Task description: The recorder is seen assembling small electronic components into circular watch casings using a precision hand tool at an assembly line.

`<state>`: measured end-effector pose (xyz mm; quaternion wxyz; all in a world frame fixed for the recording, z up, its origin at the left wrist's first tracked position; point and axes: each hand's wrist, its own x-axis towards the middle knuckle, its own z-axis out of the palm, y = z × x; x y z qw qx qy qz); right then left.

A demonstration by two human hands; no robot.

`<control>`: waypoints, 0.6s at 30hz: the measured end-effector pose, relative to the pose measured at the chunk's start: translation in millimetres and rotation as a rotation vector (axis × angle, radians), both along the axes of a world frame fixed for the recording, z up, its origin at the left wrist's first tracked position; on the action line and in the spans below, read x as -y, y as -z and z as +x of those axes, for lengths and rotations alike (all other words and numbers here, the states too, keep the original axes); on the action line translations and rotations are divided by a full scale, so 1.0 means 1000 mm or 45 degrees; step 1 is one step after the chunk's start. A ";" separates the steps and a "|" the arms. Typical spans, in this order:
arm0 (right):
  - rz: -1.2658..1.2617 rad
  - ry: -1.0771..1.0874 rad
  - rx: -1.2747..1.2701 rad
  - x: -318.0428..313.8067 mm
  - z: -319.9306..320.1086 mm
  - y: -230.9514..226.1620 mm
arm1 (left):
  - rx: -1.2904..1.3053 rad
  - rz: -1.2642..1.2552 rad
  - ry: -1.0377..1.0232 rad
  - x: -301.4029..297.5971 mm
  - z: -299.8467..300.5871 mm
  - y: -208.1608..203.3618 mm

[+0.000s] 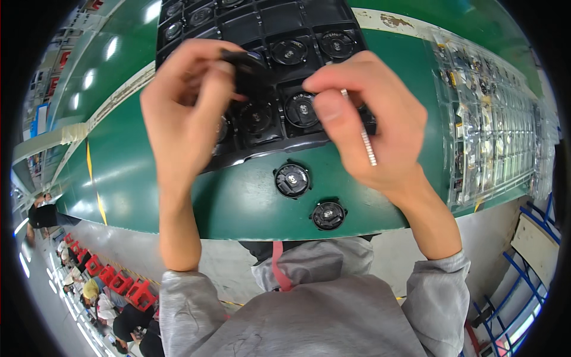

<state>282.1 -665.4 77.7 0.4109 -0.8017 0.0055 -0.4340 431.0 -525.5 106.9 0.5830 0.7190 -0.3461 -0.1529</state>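
Note:
Raised over the black compartment tray (279,146), my left hand (187,104) is closed on a dark round part (247,62), which is blurred by motion. My right hand (380,110), across from it, pinches a thin silvery ridged stick (369,146); its far tip is hidden by the fingers. Below my hands, a black round watch-case-like housing (301,109) sits in a tray pocket, with another housing (256,116) in the pocket to its left. Two loose housings lie on the green table, one near the tray (292,179) and one by the front edge (328,214).
More round housings (289,52) fill pockets farther back, among some bare pockets (279,18). Clear plastic trays (491,119) of small parts stand at the right. Blue metal frames (523,268) are at the lower right. Red stools (140,293) and seated people are at the lower left.

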 end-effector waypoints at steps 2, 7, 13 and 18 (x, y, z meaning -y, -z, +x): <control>0.054 0.045 -0.032 0.001 -0.002 -0.004 | 0.402 0.235 -0.104 -0.014 0.034 -0.002; 0.097 0.081 -0.140 -0.003 -0.004 -0.004 | 0.601 0.473 -0.162 -0.027 0.065 0.007; 0.057 0.026 -0.121 -0.005 -0.003 -0.001 | 1.036 0.455 -0.130 -0.014 0.052 0.016; 0.053 0.045 -0.139 -0.006 0.002 -0.003 | 1.133 0.423 -0.063 -0.003 0.032 0.032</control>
